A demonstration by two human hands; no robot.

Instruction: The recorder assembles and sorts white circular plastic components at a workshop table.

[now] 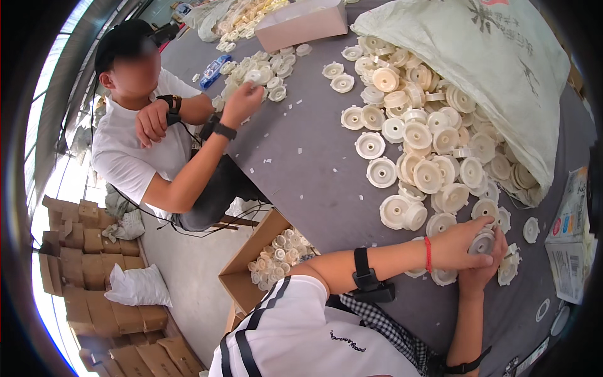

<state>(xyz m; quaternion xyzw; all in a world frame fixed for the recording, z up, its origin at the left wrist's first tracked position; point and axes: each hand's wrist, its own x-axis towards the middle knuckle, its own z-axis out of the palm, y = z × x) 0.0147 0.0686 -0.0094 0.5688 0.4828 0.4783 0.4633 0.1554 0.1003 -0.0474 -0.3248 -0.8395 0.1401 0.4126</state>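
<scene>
Both my hands meet over the near right part of the grey table. My left hand (457, 245), with a red string at its wrist, reaches in from the left. Closed fingers of it grip a round white plastic part (482, 243), shaped like a small wheel with a rim and hub. Against the same part, from below and right, my right hand (483, 270) is closed too. The fingers overlap and partly hide the piece. Around them lie more such parts, among them a loose one (531, 230) to the right and a large heap (433, 157) beyond.
The heap spills from a big pale sack (477, 56). A packet (568, 239) stands at the right edge. Across the table, a person (157, 125) handles a smaller pile (276, 69) near a pinkish box (301, 25). A carton of parts (248, 276) stands left of me, and cardboard boxes (94, 301) are stacked beyond.
</scene>
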